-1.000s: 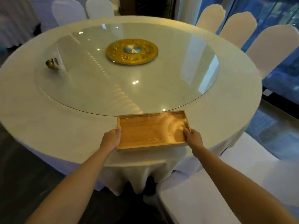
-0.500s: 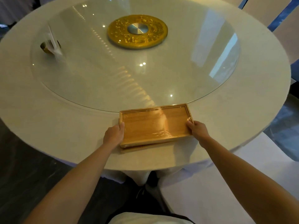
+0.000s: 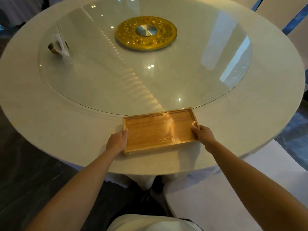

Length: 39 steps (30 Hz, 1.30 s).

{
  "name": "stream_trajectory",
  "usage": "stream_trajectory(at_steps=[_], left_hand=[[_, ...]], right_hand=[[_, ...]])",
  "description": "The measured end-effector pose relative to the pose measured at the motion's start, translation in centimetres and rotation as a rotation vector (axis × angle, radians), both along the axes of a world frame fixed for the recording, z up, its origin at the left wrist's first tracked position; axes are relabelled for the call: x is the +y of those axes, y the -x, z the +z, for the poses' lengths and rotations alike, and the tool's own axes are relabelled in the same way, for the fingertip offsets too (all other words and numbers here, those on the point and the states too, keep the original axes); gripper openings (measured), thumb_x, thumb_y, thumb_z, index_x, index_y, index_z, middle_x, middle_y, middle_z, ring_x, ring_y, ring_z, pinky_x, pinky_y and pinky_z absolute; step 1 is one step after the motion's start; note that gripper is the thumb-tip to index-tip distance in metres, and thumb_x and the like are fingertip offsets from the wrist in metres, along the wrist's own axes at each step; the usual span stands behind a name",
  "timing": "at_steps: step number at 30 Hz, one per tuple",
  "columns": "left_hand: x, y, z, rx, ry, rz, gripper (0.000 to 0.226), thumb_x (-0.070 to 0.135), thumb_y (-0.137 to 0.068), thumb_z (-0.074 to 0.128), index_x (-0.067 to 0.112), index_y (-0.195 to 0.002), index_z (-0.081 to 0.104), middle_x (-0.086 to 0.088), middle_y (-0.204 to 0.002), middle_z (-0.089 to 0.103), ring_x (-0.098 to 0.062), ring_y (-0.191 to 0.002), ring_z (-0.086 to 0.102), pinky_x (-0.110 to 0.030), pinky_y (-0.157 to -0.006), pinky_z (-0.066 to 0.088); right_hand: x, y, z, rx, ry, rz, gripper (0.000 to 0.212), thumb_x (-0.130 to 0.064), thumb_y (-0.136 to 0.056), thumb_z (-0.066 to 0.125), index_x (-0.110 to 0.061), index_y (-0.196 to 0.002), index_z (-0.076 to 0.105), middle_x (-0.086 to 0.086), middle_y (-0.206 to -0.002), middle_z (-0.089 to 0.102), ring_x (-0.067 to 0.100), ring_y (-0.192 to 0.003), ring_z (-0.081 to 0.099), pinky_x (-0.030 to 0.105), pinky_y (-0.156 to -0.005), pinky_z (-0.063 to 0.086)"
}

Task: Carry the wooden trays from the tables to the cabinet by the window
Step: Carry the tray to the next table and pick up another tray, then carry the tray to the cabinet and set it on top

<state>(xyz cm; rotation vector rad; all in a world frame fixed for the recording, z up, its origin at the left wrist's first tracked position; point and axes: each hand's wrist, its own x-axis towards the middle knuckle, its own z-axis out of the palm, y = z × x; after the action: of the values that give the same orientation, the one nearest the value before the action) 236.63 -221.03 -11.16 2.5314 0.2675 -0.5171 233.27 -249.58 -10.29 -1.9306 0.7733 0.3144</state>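
A rectangular wooden tray [image 3: 158, 130] with a raised rim lies at the near edge of a round white-clothed table [image 3: 50, 130]. Its inside is bare and glossy. My left hand [image 3: 117, 141] grips the tray's left short side, thumb over the rim. My right hand [image 3: 202, 135] grips the right short side the same way. The tray's near edge looks slightly raised off the cloth, with a shadow beneath it. The cabinet and the window are out of view.
A glass turntable [image 3: 183, 77] covers the table's middle, with a gold disc [image 3: 146, 33] at its centre. A small brass holder with white paper [image 3: 58, 46] stands at the turntable's left. A white-covered chair seat [image 3: 225, 197] sits at my right; dark floor lies at left.
My view has moved closer over the table and tilted down. Both hands have stayed on the tray's ends, and the tray has tilted slightly with its near edge lifting.
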Motion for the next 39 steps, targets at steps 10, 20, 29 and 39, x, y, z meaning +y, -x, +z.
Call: stream_trajectory(at_steps=[10,20,29,39], left_hand=[[-0.5,-0.1,-0.2,0.120,0.130,0.128,0.062,0.044,-0.098,0.023,-0.003,-0.129,0.050,-0.024,-0.128,0.056,-0.038,-0.117,0.052,-0.041,-0.095,0.042],[-1.8,0.2,-0.3,0.121,0.240,0.320,0.058,0.040,-0.100,0.025,-0.005,-0.125,0.053,-0.019,-0.105,0.053,-0.033,-0.100,0.052,-0.041,-0.095,0.042],[-3.0,-0.4,2.2,0.011,0.202,0.199,0.057,0.037,-0.101,0.025,-0.008,-0.120,0.055,-0.026,-0.123,0.057,-0.035,-0.106,0.055,-0.040,-0.088,0.042],[-9.8,0.4,7.5,-0.010,0.337,-0.159,0.059,0.041,-0.098,0.032,-0.008,-0.121,0.056,-0.026,-0.127,0.057,-0.039,-0.116,0.054,-0.042,-0.096,0.043]], right_hand=[[-0.3,-0.1,0.5,0.052,-0.081,0.006,0.052,-0.035,-0.095,0.041,0.010,-0.118,0.054,0.027,-0.119,0.057,0.030,-0.100,0.052,0.040,-0.103,0.039],[-0.2,0.6,0.5,0.040,-0.129,-0.018,0.054,-0.035,-0.097,0.035,0.008,-0.127,0.049,0.024,-0.132,0.052,0.035,-0.123,0.048,0.039,-0.104,0.037],[-0.8,2.4,2.4,-0.040,-0.114,-0.110,0.054,-0.036,-0.097,0.034,0.007,-0.126,0.047,0.017,-0.109,0.053,0.023,-0.097,0.046,0.035,-0.087,0.040],[-2.4,13.6,7.8,-0.132,0.067,-0.513,0.044,-0.036,-0.096,0.035,0.000,-0.107,0.057,0.014,-0.095,0.049,0.028,-0.092,0.049,0.038,-0.085,0.042]])
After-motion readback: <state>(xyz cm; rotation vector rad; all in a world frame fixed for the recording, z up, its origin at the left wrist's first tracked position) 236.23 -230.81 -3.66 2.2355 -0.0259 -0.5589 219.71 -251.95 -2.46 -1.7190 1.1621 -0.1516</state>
